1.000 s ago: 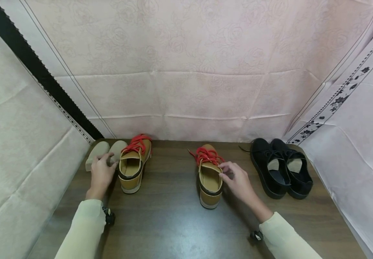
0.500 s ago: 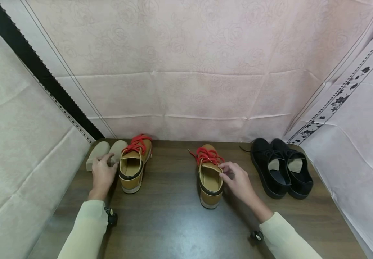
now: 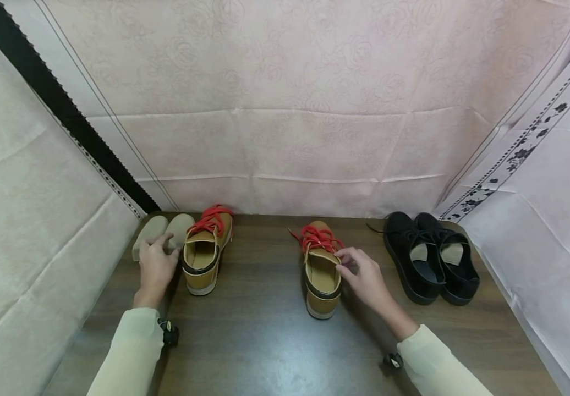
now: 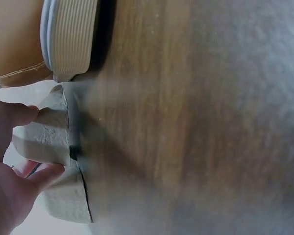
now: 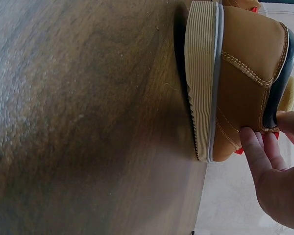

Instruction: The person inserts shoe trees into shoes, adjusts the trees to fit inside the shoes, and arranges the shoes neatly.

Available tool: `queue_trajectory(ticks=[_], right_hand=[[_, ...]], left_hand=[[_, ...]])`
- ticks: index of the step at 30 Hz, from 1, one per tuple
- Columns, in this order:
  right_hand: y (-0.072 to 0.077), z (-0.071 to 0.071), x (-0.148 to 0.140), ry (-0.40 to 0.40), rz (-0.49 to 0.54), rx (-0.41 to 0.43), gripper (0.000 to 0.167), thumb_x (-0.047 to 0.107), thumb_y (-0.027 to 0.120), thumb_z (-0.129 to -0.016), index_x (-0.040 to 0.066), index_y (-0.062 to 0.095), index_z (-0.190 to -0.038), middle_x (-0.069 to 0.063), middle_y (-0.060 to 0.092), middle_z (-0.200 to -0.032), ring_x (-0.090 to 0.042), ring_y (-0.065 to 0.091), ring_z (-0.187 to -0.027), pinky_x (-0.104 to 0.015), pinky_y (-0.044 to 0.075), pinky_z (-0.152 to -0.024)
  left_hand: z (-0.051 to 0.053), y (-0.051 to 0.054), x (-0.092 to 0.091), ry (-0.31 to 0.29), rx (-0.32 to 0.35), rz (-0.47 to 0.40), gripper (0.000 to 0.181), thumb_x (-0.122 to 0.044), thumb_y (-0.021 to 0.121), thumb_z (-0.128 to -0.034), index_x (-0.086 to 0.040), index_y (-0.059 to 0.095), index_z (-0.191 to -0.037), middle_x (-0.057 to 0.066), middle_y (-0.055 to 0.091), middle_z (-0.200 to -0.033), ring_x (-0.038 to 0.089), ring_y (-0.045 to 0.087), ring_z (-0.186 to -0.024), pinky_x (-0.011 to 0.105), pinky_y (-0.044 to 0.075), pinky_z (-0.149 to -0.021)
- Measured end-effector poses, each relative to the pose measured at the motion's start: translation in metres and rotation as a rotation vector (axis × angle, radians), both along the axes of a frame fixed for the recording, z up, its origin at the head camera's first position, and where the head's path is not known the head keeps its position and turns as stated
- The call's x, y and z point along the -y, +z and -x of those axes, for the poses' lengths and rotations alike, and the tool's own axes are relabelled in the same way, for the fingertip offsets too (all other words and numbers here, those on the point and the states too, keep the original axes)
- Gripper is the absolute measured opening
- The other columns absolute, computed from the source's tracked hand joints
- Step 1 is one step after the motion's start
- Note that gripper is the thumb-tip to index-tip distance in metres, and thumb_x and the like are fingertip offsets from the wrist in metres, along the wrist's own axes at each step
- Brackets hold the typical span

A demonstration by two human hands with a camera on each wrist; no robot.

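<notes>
Neatly stitched shoe (image 5: 246,51), ribbed sole (image 5: 202,73)

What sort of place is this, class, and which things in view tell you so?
Probably a small staged space rather than an ordinary room: creased, rose-patterned sheeting hangs behind, a wood-grain surface lies below, and red-laced tan shoes and black shoes stand on it.

Upright red-laced tan shoe (image 3: 322,272), rounded beige piece (image 4: 46,139) leftward
</notes>
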State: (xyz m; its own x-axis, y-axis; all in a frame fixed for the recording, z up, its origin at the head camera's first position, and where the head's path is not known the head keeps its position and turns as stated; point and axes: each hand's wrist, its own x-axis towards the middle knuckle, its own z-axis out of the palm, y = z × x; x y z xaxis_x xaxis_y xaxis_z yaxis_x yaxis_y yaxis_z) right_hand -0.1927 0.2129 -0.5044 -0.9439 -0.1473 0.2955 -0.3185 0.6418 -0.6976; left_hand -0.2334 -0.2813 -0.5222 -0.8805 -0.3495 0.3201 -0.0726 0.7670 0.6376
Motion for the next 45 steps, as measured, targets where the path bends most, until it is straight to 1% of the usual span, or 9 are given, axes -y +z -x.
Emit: queue_trajectory(ticks=[5, 10, 17, 20, 22, 27, 30, 38, 45], right_hand=[[0.000, 0.000, 0.000, -0.006, -0.009, -0.001, 0.026, 0.011, 0.078, -0.093, 0.016, 0.070, -0.116, -0.002, 0.067, -0.098, -0.020, 0.069, -0.094, -0.042, 0.058, -0.085], [0.001, -0.001, 0.000, -0.007, -0.010, 0.006, 0.025, 0.011, 0.078, -0.093, 0.016, 0.070, -0.116, -0.003, 0.067, -0.098, -0.021, 0.069, -0.093, -0.043, 0.058, -0.085], [0.001, -0.001, 0.001, -0.013, -0.012, 0.020, 0.025, 0.011, 0.078, -0.093, 0.016, 0.070, -0.116, -0.003, 0.067, -0.099, -0.020, 0.068, -0.093, -0.042, 0.058, -0.084], [0.000, -0.001, 0.001, -0.016, -0.014, 0.020, 0.025, 0.011, 0.078, -0.093, 0.016, 0.070, -0.116, -0.003, 0.067, -0.099, -0.020, 0.068, -0.093, -0.041, 0.058, -0.084], [0.000, -0.001, 0.001, -0.016, -0.015, 0.019, 0.025, 0.011, 0.078, -0.093, 0.017, 0.070, -0.116, -0.003, 0.067, -0.099, -0.020, 0.068, -0.092, -0.041, 0.058, -0.083], [0.000, -0.001, 0.001, -0.017, -0.017, 0.020, 0.025, 0.012, 0.078, -0.093, 0.017, 0.070, -0.116, -0.003, 0.067, -0.098, -0.020, 0.068, -0.092, -0.041, 0.057, -0.083], [0.000, -0.001, 0.001, -0.015, -0.016, 0.019, 0.025, 0.011, 0.078, -0.093, 0.016, 0.070, -0.116, -0.003, 0.067, -0.098, -0.020, 0.069, -0.093, -0.042, 0.058, -0.084], [0.000, 0.000, 0.000, -0.010, -0.004, 0.016, 0.025, 0.011, 0.077, -0.093, 0.016, 0.070, -0.116, -0.003, 0.066, -0.098, -0.022, 0.070, -0.093, -0.043, 0.060, -0.085], [0.000, 0.001, 0.000, 0.001, -0.007, 0.004, 0.025, 0.009, 0.077, -0.093, 0.015, 0.070, -0.117, -0.004, 0.066, -0.098, -0.022, 0.070, -0.093, -0.042, 0.060, -0.085]], left_hand=[[-0.003, 0.006, -0.001, 0.000, 0.014, 0.016, 0.042, -0.008, 0.075, -0.0903, -0.002, 0.068, -0.131, 0.036, 0.047, -0.126, 0.055, 0.051, -0.114, 0.068, 0.046, -0.091], [-0.006, 0.011, -0.002, -0.002, -0.002, 0.025, 0.042, -0.007, 0.074, -0.0893, -0.002, 0.068, -0.131, 0.036, 0.048, -0.126, 0.055, 0.051, -0.115, 0.069, 0.046, -0.093], [-0.009, 0.017, -0.005, 0.006, -0.071, 0.051, 0.041, -0.006, 0.073, -0.0870, 0.000, 0.069, -0.127, 0.037, 0.047, -0.121, 0.056, 0.049, -0.111, 0.068, 0.042, -0.093], [-0.010, 0.022, -0.007, 0.002, -0.115, 0.072, 0.040, -0.004, 0.073, -0.0859, 0.002, 0.069, -0.125, 0.037, 0.048, -0.117, 0.055, 0.050, -0.106, 0.067, 0.042, -0.094], [-0.012, 0.026, -0.008, -0.002, -0.135, 0.080, 0.041, -0.003, 0.073, -0.0858, 0.002, 0.069, -0.126, 0.037, 0.047, -0.117, 0.054, 0.051, -0.105, 0.066, 0.044, -0.093], [-0.018, 0.038, -0.012, -0.009, -0.145, 0.086, 0.043, -0.003, 0.071, -0.0878, 0.002, 0.067, -0.130, 0.037, 0.046, -0.121, 0.053, 0.052, -0.108, 0.067, 0.047, -0.092], [-0.020, 0.042, -0.014, -0.008, -0.155, 0.093, 0.041, -0.003, 0.071, -0.0886, 0.001, 0.067, -0.130, 0.036, 0.047, -0.121, 0.053, 0.053, -0.108, 0.068, 0.048, -0.090], [-0.026, 0.049, -0.014, -0.009, -0.220, 0.112, 0.039, -0.001, 0.072, -0.0862, 0.001, 0.069, -0.126, 0.036, 0.048, -0.117, 0.051, 0.053, -0.107, 0.067, 0.047, -0.090], [-0.032, 0.059, -0.014, -0.005, -0.277, 0.126, 0.040, -0.001, 0.071, -0.0849, 0.001, 0.069, -0.125, 0.036, 0.047, -0.113, 0.052, 0.053, -0.101, 0.068, 0.048, -0.085]])
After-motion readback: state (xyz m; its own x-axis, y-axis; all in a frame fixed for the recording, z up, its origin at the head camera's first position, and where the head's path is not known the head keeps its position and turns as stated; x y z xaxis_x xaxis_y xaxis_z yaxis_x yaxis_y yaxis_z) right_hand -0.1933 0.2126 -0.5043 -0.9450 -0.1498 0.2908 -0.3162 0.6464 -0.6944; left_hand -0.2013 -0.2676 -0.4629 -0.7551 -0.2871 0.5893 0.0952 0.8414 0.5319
